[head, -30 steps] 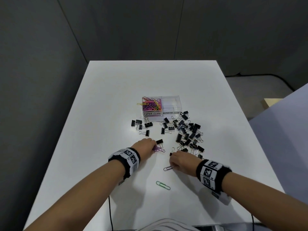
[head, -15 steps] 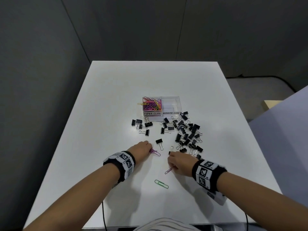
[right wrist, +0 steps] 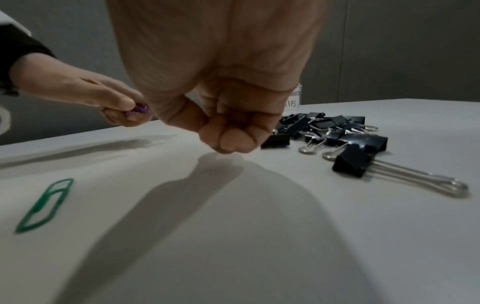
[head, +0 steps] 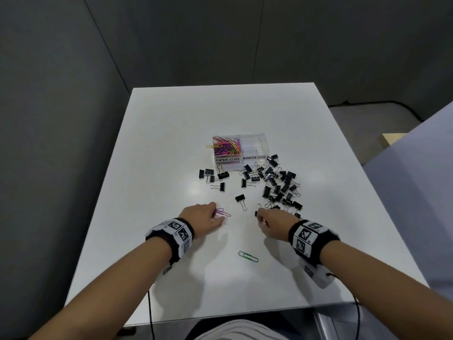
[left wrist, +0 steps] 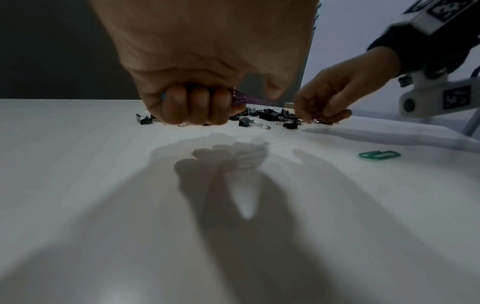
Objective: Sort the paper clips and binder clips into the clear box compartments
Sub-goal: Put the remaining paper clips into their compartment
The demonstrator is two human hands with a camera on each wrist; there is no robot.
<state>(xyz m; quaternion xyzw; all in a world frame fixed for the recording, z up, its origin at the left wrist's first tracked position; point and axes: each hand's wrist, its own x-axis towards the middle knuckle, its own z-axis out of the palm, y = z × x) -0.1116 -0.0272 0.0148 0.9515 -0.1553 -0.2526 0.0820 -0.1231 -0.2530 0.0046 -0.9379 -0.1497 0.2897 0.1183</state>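
A clear box (head: 255, 143) stands mid-table; its left compartment, labelled PAPER CLIPS, holds coloured paper clips (head: 225, 148). The right one, labelled BINDER CLIPS, shows nothing inside. Several black binder clips (head: 277, 185) lie scattered in front of the box. My left hand (head: 215, 213) pinches purple paper clips (head: 223, 213), just above the table. My right hand (head: 262, 217) is curled at the near edge of the binder clip pile, with a pinkish paper clip (head: 264, 220) in its fingers. In the right wrist view the curled fingers (right wrist: 228, 139) hide that clip. A green paper clip (head: 248, 256) lies loose between my wrists.
The white table (head: 171, 133) ends close in front of my body and drops off on both sides. A single binder clip (head: 240, 200) lies between my hands. Another binder clip (right wrist: 355, 162) with long wire handles lies just right of my right hand.
My right hand picked the pinkish paper clip off the table and lifted. My left hand drew back toward me a little with the purple clips. The green clip stayed put.
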